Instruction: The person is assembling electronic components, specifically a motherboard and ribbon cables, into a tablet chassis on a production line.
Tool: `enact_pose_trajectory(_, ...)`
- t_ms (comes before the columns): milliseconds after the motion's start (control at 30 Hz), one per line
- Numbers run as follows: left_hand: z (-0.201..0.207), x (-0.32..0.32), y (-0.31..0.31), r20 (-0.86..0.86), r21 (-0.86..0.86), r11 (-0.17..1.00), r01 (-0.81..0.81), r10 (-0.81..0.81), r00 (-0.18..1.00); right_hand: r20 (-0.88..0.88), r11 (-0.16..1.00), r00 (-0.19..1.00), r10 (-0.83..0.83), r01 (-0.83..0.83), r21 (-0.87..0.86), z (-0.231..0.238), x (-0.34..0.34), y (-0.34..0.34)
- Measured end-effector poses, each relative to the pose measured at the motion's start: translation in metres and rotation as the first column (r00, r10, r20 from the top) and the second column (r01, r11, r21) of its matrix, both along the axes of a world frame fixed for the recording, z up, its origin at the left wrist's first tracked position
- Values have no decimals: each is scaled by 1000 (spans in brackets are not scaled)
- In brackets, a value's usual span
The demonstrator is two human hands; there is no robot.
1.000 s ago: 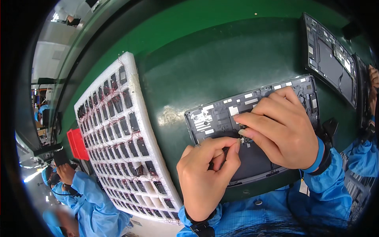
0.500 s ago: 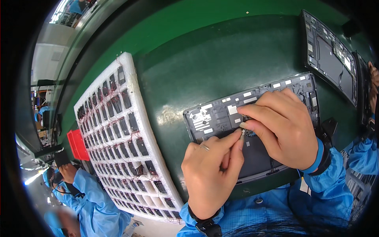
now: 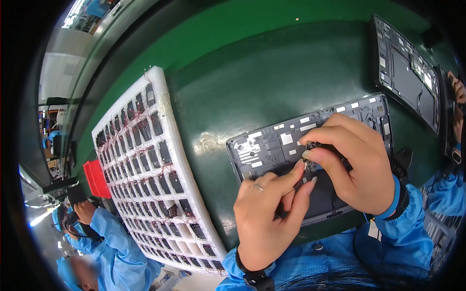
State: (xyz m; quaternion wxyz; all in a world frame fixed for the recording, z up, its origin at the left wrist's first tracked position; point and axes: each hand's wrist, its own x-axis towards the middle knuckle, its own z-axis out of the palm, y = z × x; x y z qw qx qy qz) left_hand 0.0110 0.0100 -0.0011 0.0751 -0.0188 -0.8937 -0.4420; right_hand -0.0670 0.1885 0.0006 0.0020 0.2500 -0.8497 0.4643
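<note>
Your right hand [image 3: 363, 162] pinches a small dark circuit board [image 3: 311, 166] beside your left hand [image 3: 266, 218], thumb and forefinger parted.

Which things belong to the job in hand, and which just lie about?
Job in hand:
small dark circuit board, in right hand
dark grey rectangular casing underneath

Seemingly lying about:
white foam tray of black parts
red rectangular box
second dark grey casing
</note>
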Motion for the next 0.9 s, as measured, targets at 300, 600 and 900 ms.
enact_pose_trajectory(300, 6, -4, 0, 104, 202, 971, -125, 105, 989, -37, 997, 996, 78, -77, 30, 4, -4, 4)
enact_pose_trajectory(600, 2, -1, -2, 135, 149, 987, -66, 46, 990, -212, 960, 966, 148, -89, 267, 7, 6, -2)
enact_pose_trajectory(900, 0, 1, -3, 110, 130, 989, -76, 62, 992, -236, 949, 964, 119, -41, 314, 4, 15, -13)
